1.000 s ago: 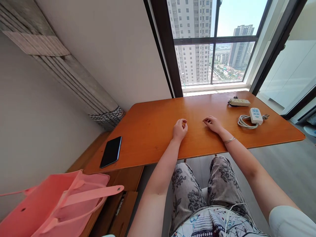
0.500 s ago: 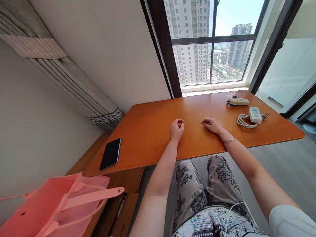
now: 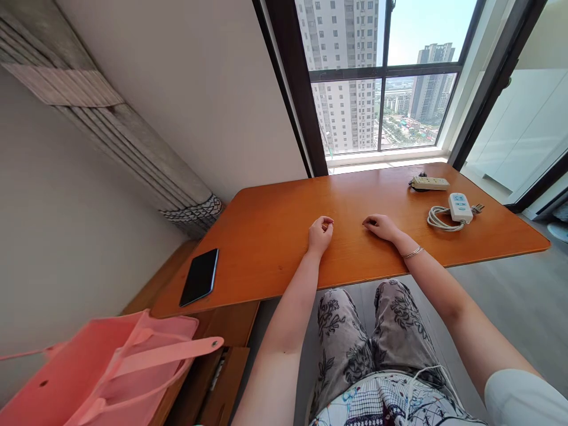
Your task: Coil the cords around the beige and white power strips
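Holds left grip (image 3: 320, 236) in a loose curl near the middle of the desk (image 3: 266, 236), thumb side turned up and fingers bent inward. Rests right grip (image 3: 381, 227) there too, back of it uppermost, fingers bent under and pointing toward the left one, with varnished orange-brown wood between the two. Cannot tell, for either, of any contact between thumb and fingertips. Sits at that desk, broad and round-cornered, with both forearms across its front edge. Faces a dark-framed window (image 3: 384, 71) just past the far edge. Has at left a long grey pleated curtain (image 3: 133, 139), banded in pink and, lower down, in a black-and-white pattern. Wears grey trousers (image 3: 399, 331) with a dark floral print. Has at lower left a pink bag (image 3: 97, 349), gaping at the top, close to the desk's left front corner. Shows a black-screened tablet (image 3: 199, 277) flat at the desk's left end, well apart from the left grip. Shows, toward the right end, a white socket block (image 3: 460, 207) with its coiled cable (image 3: 446, 228) just beside, and beyond, nearer the window, a cream power strip (image 3: 429, 184). Wears on the right wrist a thin silvery bracelet (image 3: 412, 252). Ends at the socket block's pronged plug (image 3: 478, 209), to its right.
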`<control>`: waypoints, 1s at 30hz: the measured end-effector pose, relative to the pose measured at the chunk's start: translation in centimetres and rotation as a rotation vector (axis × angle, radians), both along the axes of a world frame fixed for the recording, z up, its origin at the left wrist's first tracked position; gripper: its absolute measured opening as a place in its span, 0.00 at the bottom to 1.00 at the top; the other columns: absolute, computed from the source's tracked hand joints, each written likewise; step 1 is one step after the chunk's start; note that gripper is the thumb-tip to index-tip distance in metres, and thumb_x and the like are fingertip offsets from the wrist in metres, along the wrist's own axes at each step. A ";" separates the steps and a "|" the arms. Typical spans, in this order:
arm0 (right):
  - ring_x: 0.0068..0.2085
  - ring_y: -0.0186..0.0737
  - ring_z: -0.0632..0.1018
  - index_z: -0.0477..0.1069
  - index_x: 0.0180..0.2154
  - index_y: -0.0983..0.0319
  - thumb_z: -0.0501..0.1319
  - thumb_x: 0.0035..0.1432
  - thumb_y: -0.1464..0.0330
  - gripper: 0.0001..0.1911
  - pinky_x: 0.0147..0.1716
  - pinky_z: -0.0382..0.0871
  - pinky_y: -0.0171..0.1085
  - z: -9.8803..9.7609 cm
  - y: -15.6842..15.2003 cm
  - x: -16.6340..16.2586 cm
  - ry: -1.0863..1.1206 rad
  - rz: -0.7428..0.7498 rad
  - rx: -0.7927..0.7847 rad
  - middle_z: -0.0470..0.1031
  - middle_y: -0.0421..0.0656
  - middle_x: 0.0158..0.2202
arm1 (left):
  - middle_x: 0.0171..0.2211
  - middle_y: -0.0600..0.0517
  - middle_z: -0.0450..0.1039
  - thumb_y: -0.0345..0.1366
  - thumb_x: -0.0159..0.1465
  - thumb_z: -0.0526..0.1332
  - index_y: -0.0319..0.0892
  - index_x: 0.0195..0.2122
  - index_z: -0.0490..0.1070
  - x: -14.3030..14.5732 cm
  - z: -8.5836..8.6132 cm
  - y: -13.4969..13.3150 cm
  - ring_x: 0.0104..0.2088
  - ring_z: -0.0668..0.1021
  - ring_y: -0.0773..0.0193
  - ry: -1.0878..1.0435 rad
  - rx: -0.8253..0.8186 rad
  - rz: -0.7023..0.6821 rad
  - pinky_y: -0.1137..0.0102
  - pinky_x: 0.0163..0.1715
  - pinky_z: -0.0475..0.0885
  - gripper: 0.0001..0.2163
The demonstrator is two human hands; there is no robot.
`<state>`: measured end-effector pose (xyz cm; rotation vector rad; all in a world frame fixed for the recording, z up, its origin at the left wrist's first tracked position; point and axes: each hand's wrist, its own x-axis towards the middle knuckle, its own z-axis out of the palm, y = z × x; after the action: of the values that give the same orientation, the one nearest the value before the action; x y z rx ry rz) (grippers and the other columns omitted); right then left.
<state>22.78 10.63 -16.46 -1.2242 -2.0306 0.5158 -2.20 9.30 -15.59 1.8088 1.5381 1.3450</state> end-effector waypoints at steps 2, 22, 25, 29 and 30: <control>0.38 0.39 0.80 0.80 0.36 0.59 0.62 0.61 0.69 0.07 0.40 0.73 0.37 0.0 0.0 0.0 -0.004 -0.003 -0.004 0.82 0.43 0.37 | 0.31 0.52 0.76 0.32 0.60 0.58 0.43 0.32 0.71 0.0 0.0 0.0 0.23 0.71 0.67 0.009 0.002 -0.001 0.69 0.30 0.69 0.03; 0.38 0.40 0.81 0.80 0.36 0.59 0.62 0.60 0.70 0.07 0.40 0.74 0.37 0.1 0.0 0.0 -0.025 -0.021 -0.037 0.83 0.43 0.37 | 0.30 0.52 0.75 0.32 0.59 0.58 0.43 0.32 0.71 0.2 -0.3 0.3 0.23 0.71 0.67 0.028 -0.033 -0.031 0.69 0.31 0.70 0.04; 0.39 0.40 0.81 0.80 0.36 0.60 0.62 0.61 0.70 0.07 0.41 0.73 0.37 0.3 -0.1 0.0 -0.033 -0.026 -0.042 0.82 0.44 0.38 | 0.29 0.52 0.75 0.31 0.58 0.58 0.43 0.31 0.71 0.2 -0.2 0.3 0.24 0.71 0.67 0.023 -0.030 -0.034 0.69 0.31 0.69 0.03; 0.40 0.39 0.80 0.80 0.37 0.60 0.62 0.61 0.70 0.07 0.42 0.73 0.36 0.4 -0.2 0.0 -0.044 -0.030 -0.049 0.82 0.44 0.39 | 0.29 0.53 0.75 0.32 0.59 0.58 0.43 0.31 0.72 0.2 -0.2 0.2 0.24 0.72 0.67 0.020 -0.034 -0.049 0.70 0.31 0.69 0.03; 0.40 0.38 0.80 0.80 0.37 0.61 0.62 0.61 0.70 0.07 0.42 0.72 0.35 0.5 -0.2 0.0 -0.047 -0.031 -0.051 0.82 0.44 0.39 | 0.29 0.53 0.75 0.32 0.59 0.58 0.43 0.31 0.72 0.2 -0.2 0.2 0.24 0.72 0.67 0.017 -0.036 -0.052 0.70 0.30 0.69 0.03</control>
<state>22.74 10.40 -15.98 -1.3076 -2.0455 0.5321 -2.04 9.52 -15.80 1.8302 1.5035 1.2735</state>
